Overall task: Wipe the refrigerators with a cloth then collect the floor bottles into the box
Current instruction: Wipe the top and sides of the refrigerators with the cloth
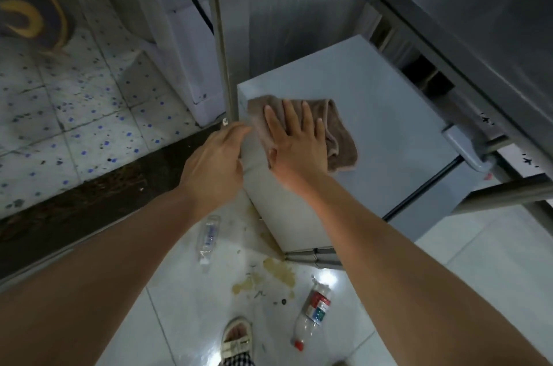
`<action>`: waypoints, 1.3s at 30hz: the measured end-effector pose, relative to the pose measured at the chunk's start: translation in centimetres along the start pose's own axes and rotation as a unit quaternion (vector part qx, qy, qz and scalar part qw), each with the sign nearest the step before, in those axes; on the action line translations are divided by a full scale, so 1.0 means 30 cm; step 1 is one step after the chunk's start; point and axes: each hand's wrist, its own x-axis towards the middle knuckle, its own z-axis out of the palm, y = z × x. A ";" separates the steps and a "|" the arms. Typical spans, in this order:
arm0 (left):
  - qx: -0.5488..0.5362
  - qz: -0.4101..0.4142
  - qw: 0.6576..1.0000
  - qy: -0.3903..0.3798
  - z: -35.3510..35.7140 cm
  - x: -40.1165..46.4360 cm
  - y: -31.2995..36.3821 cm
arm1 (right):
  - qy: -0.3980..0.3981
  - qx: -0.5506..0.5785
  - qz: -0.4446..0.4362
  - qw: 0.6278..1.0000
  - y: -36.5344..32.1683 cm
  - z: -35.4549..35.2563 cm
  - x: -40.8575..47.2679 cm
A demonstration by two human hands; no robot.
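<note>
A brown cloth (338,132) lies on the flat top of a small pale grey refrigerator (389,114). My right hand (294,138) presses flat on the cloth with fingers spread. My left hand (215,159) rests against the refrigerator's near left corner, fingers curled around its edge. Two plastic bottles lie on the white floor below: a clear one with a blue label (208,238) to the left, and one with a red label and red cap (314,313) near my right forearm. No box is in view.
A tall steel refrigerator (287,6) stands behind the small one, and a steel counter (466,24) overhangs at the right. A metal pole (223,45) runs down beside the corner. Yellowish stains (269,275) mark the floor. My sandalled foot (236,338) is at the bottom.
</note>
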 end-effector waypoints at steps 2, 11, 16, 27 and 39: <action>0.008 -0.007 1.000 -0.004 0.015 -0.010 0.037 | 0.014 0.019 -0.009 1.000 0.034 0.008 -0.132; 0.001 0.025 1.000 -0.014 0.126 -0.057 0.268 | 0.048 0.081 -0.042 0.995 0.227 0.045 -0.557; 0.040 0.027 0.999 0.000 0.173 -0.079 0.320 | 0.055 0.055 0.018 0.997 0.429 0.017 -0.464; 0.051 0.047 0.997 0.016 0.255 -0.172 0.407 | 0.098 0.042 0.156 0.982 0.588 0.036 -0.453; 0.013 0.090 0.996 0.017 0.313 -0.088 0.542 | 0.192 0.111 0.101 0.970 0.589 0.104 -0.578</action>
